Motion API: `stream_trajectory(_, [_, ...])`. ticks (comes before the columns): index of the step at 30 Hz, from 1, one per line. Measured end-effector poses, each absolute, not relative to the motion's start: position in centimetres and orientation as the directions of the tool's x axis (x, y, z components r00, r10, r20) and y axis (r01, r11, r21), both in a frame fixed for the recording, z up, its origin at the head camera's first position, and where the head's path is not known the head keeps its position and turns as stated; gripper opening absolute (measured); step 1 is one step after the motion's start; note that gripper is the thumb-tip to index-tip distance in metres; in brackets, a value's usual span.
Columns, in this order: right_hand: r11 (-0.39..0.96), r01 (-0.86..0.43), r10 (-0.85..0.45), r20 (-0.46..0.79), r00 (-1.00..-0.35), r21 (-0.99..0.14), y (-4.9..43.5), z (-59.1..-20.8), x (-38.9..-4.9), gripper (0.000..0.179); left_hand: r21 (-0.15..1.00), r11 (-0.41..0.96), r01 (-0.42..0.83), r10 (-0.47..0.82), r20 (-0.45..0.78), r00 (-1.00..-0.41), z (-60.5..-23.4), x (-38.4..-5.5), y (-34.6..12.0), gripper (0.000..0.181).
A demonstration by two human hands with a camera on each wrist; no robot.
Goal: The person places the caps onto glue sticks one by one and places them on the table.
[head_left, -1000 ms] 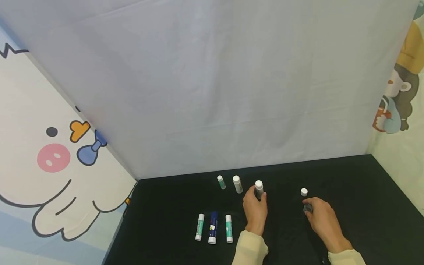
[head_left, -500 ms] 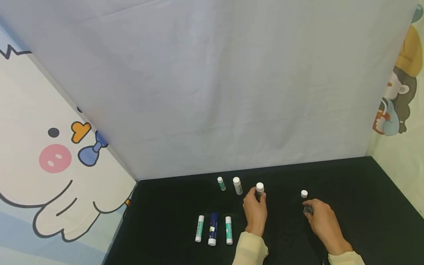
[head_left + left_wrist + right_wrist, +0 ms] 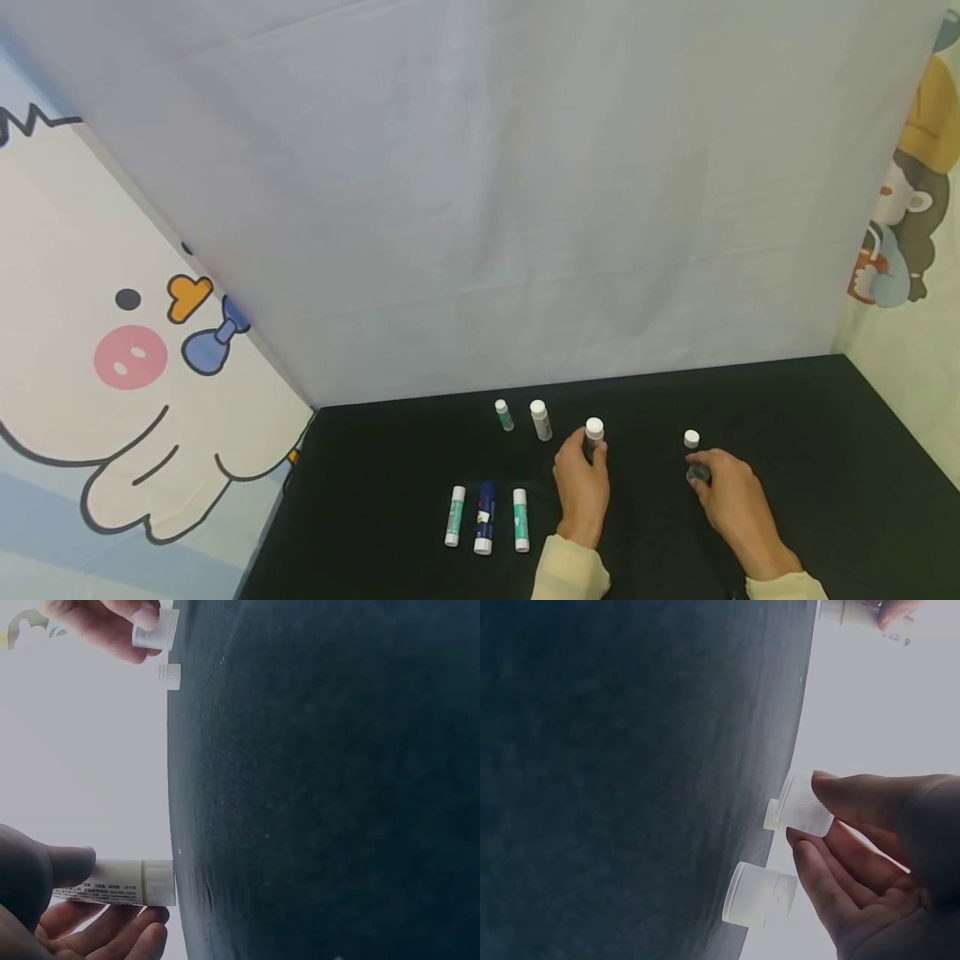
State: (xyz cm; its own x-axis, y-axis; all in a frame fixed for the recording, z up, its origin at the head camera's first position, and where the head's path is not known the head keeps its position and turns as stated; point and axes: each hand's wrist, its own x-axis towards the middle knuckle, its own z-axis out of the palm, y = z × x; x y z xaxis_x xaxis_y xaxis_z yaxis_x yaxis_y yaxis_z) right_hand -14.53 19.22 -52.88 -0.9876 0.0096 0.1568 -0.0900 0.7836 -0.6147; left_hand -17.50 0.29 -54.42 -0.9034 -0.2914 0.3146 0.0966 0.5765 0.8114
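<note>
The left hand (image 3: 583,492) pinches a white-topped tube (image 3: 595,428) between thumb and curled fingers. The tube is upright at the fingertips, beyond the palm; its white top rises clear of the fingers, and its other end shows below them, at the surface (image 3: 375,500). Whether it touches down is hard to tell.

The right hand (image 3: 738,500) pinches a small ribbed cap (image 3: 698,473) between the tips of thumb and fingers, grey from above and pale from the right wrist. A separate white piece (image 3: 692,439) sits just beyond those fingertips, well to the right of the left hand.

To the left of the held tube are a plain white tube (image 3: 542,423) and, farther left, a small green tube (image 3: 505,417). Nearer the person, left of the left hand, a blue tube (image 3: 484,518) lies between two green-and-white ones.
</note>
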Motion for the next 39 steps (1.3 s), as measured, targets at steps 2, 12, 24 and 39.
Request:
stream_trajectory(2, [0.781, -0.088, 0.012, 0.155, -0.988, -0.618, 19.1, -52.8, -14.5, 0.027, 0.810, 0.577, 0.103, -0.288, 0.320, -0.903, -54.3, -17.2, 0.3, 0.021])
stream_trajectory(12, [0.774, -0.099, 0.015, 0.174, -0.985, -0.626, 18.7, -52.8, -14.6, 0.027, 0.793, 0.593, 0.139, -0.274, 0.361, -0.891, -54.4, -15.9, 0.0, 0.021])
stream_trajectory(24, [0.744, -0.090, 0.010, 0.146, -0.989, -0.662, 17.9, -52.2, -14.6, 0.029, 0.789, 0.597, 0.147, -0.254, 0.360, -0.898, -53.7, -14.9, -0.6, 0.020])
stream_trajectory(39, [0.722, -0.089, 0.013, 0.142, -0.990, -0.687, 16.7, -51.6, -14.6, 0.030, 0.794, 0.599, 0.107, -0.253, 0.314, -0.915, -53.3, -13.3, -1.2, 0.022])
